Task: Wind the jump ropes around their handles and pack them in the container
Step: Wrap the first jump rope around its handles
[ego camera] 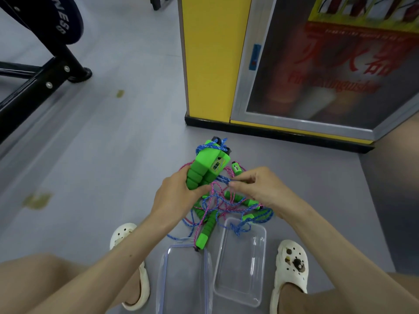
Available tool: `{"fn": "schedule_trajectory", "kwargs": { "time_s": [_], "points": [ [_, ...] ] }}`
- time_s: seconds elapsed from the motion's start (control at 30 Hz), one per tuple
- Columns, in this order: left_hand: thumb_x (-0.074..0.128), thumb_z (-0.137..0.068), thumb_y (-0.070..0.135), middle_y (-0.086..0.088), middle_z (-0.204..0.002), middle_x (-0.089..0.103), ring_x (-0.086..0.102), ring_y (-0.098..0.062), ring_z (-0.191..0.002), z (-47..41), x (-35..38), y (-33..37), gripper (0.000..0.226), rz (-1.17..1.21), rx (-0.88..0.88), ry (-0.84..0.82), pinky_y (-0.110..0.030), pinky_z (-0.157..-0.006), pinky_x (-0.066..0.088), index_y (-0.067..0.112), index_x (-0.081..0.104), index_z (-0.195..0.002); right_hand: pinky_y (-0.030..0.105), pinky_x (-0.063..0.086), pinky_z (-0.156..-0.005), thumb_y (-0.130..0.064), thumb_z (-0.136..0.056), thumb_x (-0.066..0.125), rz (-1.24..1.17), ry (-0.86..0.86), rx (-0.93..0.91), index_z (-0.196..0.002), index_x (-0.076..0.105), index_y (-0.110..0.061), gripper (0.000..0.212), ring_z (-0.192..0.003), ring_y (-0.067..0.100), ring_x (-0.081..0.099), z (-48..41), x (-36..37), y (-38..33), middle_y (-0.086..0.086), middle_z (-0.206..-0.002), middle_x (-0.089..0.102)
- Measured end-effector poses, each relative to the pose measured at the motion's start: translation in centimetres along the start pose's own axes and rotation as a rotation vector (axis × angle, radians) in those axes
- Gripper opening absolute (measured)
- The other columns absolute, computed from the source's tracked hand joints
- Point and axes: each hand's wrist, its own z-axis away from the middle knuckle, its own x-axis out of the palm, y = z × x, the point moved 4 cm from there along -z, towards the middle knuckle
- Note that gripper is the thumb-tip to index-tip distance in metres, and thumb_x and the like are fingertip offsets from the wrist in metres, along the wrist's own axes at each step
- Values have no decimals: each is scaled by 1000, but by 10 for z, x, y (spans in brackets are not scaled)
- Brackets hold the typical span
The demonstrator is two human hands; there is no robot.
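Observation:
My left hand (175, 192) grips a pair of green jump-rope handles (207, 165) held together above the floor, with blue cord looped around their top. My right hand (258, 184) pinches the blue cord (223, 179) just right of the handles. Below my hands lies a tangle of blue and pink ropes (217, 207) with more green handles (205, 231). A clear plastic container (241, 295) sits open on the floor between my feet, with a bit of blue cord hanging over its far rim. Its clear lid (181, 279) lies to the left.
A yellow pillar (210, 57) and a glass-fronted fire extinguisher cabinet (317, 71) stand straight ahead. Black gym equipment legs (34, 82) cross the left. My white clogs (292, 266) flank the container on the grey floor.

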Motion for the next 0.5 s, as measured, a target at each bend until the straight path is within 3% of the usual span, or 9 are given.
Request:
{"fn": "schedule_trajectory", "kwargs": {
  "time_s": [0.07,0.13,0.2,0.27,0.3,0.37,0.47,0.5],
  "points": [
    [74,-78,39,13,-72,62,60,-12,-70,0,0,1,23,10,5,18,-30,-64,47,32,58,-94,30,40,-64,-27,-92,60,12,32,-2,-81,75,-16,22,-63,29,52,-3,0,1,14,-69,62],
    [74,-78,39,15,-70,61,59,-7,-68,-1,0,0,24,20,-1,36,-29,-63,44,36,57,-93,36,45,-71,-28,-93,58,-5,-2,14,-76,73,-20,24,-77,42,54,-3,4,1,26,-81,62],
    [73,-79,42,15,-69,59,57,-10,-68,-1,-1,1,24,-16,-4,64,-29,-61,40,35,56,-95,33,51,-73,-23,-93,58,-89,-82,27,-82,73,-17,20,-71,32,60,0,8,0,22,-81,66],
    [71,-81,44,11,-73,57,56,-18,-73,0,-3,3,24,-85,4,104,-29,-61,37,33,55,-95,18,40,-47,-19,-95,55,-188,-153,42,-78,72,-18,25,-46,12,44,5,16,-3,7,-60,59],
    [69,-82,44,9,-75,57,54,-20,-75,1,-3,4,24,-126,13,123,-29,-61,36,32,53,-94,15,31,-42,-20,-96,53,-196,-173,49,-69,69,-21,32,-42,8,35,5,20,-3,1,-52,52],
    [67,-83,43,8,-80,55,54,-21,-79,5,-2,7,23,-205,60,157,-30,-61,33,31,51,-95,16,25,-40,-24,-99,48,-167,-196,64,-63,59,-20,38,-39,7,28,6,28,-3,-4,-44,43],
    [65,-87,39,5,-90,60,57,-23,-89,10,2,11,29,-337,178,244,-31,-62,34,27,55,-111,18,25,-43,-27,-101,43,-171,-228,65,-87,63,-12,29,-40,8,28,7,38,-5,-2,-44,40],
    [65,-87,37,2,-92,62,56,-24,-91,11,3,11,33,-400,209,266,-31,-61,35,26,55,-116,18,27,-44,-26,-101,42,-167,-209,52,-82,62,-9,32,-40,8,29,6,39,-6,-2,-44,40]
  ]
}}
